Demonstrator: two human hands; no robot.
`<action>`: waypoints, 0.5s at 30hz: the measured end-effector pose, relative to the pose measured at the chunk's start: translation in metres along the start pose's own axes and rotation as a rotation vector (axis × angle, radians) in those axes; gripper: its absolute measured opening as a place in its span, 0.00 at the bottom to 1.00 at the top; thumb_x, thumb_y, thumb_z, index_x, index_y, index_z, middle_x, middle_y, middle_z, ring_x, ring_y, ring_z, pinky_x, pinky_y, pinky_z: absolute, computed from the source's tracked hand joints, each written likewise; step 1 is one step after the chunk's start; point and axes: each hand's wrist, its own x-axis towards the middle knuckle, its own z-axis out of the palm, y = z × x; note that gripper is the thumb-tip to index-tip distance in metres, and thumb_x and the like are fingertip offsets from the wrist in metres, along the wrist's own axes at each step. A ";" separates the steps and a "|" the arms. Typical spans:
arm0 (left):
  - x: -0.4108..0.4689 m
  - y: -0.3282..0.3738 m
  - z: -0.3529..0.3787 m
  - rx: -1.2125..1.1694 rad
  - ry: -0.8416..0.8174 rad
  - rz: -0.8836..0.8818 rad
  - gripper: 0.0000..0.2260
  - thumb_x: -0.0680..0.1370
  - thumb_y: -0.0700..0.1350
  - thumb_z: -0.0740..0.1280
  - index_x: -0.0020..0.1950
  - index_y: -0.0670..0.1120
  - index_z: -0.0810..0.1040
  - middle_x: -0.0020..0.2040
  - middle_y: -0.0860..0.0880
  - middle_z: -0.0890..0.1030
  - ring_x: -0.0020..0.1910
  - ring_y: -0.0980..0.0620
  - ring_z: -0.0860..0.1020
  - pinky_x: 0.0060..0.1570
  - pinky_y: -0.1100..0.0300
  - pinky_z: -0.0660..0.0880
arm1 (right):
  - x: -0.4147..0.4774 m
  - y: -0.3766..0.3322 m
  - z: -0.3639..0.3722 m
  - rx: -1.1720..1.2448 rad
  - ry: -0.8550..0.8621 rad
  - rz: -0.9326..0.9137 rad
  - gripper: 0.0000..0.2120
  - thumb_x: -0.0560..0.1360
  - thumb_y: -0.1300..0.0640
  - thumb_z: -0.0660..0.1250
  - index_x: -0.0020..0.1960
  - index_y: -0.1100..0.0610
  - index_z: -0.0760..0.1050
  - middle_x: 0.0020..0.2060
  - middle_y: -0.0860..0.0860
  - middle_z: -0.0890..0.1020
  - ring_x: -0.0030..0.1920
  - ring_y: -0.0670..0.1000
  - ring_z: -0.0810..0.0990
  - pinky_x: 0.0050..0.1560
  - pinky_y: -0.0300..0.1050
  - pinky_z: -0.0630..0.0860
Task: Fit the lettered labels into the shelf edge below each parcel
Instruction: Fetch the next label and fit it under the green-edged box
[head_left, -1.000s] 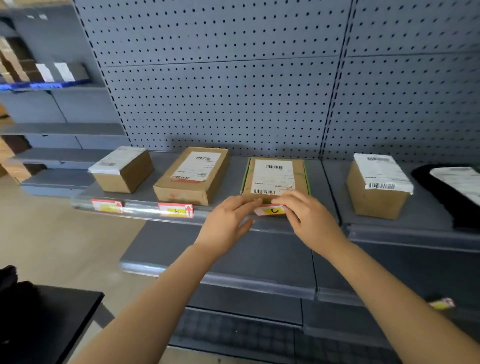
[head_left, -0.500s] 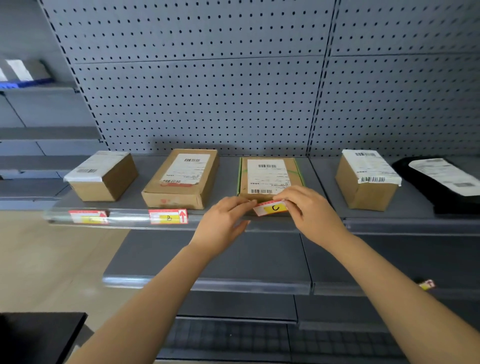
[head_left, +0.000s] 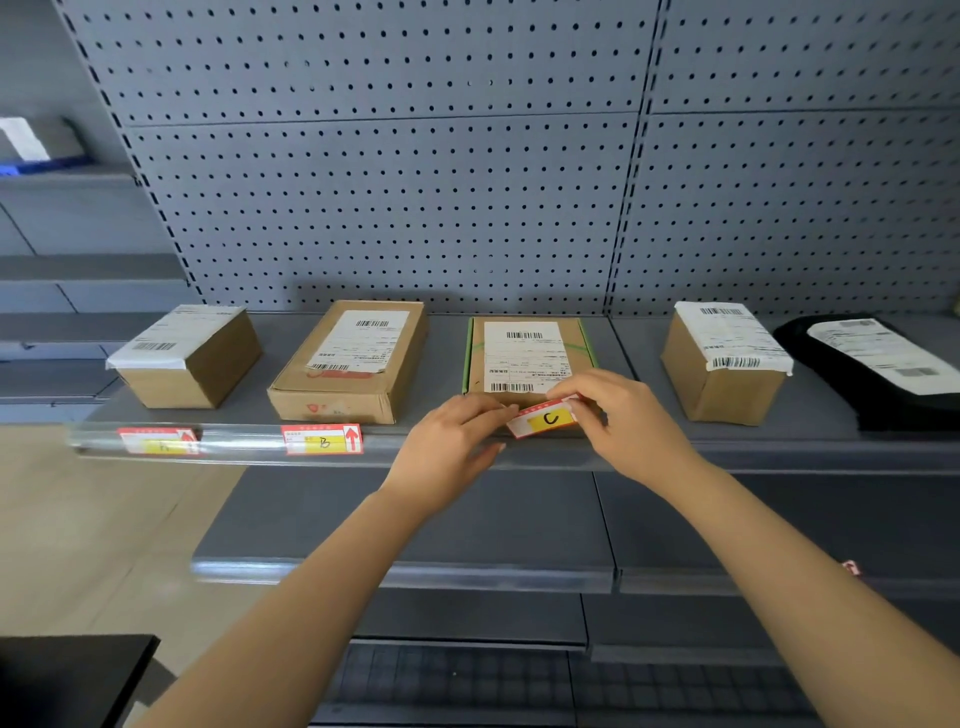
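Note:
A red and yellow label marked C (head_left: 545, 420) is pinched between my left hand (head_left: 447, 447) and my right hand (head_left: 626, 421), tilted, just above the clear shelf edge strip (head_left: 239, 441). It sits in front of the flat green-taped parcel (head_left: 527, 356). Two labels are in the strip: a faintly lettered one (head_left: 158, 440) below the leftmost small box (head_left: 189, 356), and label B (head_left: 322, 439) below the long box (head_left: 353, 361). A fourth box (head_left: 724, 364) stands to the right, with no label under it.
A black bag parcel (head_left: 878, 364) lies at the far right of the shelf. A lower shelf (head_left: 467, 519) juts out beneath my arms, with a small red label (head_left: 851, 567) at its right edge. A black surface (head_left: 67, 675) is at the bottom left. Pegboard backs the shelf.
The label C has lifted slightly and tilted, its right end higher, as both hands hold it over the strip. The view has shifted right and a little closer.

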 end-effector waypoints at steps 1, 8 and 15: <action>0.000 0.000 0.000 0.002 -0.004 -0.003 0.19 0.72 0.41 0.74 0.63 0.46 0.79 0.57 0.48 0.80 0.54 0.48 0.77 0.50 0.55 0.76 | 0.000 0.000 0.000 0.002 -0.001 0.001 0.10 0.76 0.65 0.63 0.53 0.55 0.78 0.51 0.49 0.81 0.53 0.49 0.78 0.49 0.46 0.77; -0.001 0.006 -0.001 0.005 -0.002 -0.009 0.17 0.72 0.41 0.74 0.60 0.46 0.80 0.55 0.48 0.81 0.52 0.47 0.78 0.48 0.55 0.77 | 0.000 0.001 0.001 -0.026 -0.030 -0.040 0.09 0.77 0.64 0.63 0.51 0.54 0.78 0.48 0.47 0.81 0.50 0.49 0.78 0.47 0.45 0.75; -0.002 0.009 0.000 0.022 -0.013 -0.026 0.17 0.72 0.41 0.74 0.60 0.46 0.80 0.55 0.48 0.81 0.52 0.47 0.78 0.48 0.54 0.77 | 0.001 0.001 0.003 -0.107 -0.021 -0.120 0.08 0.76 0.65 0.64 0.49 0.55 0.78 0.46 0.48 0.82 0.42 0.45 0.71 0.44 0.40 0.66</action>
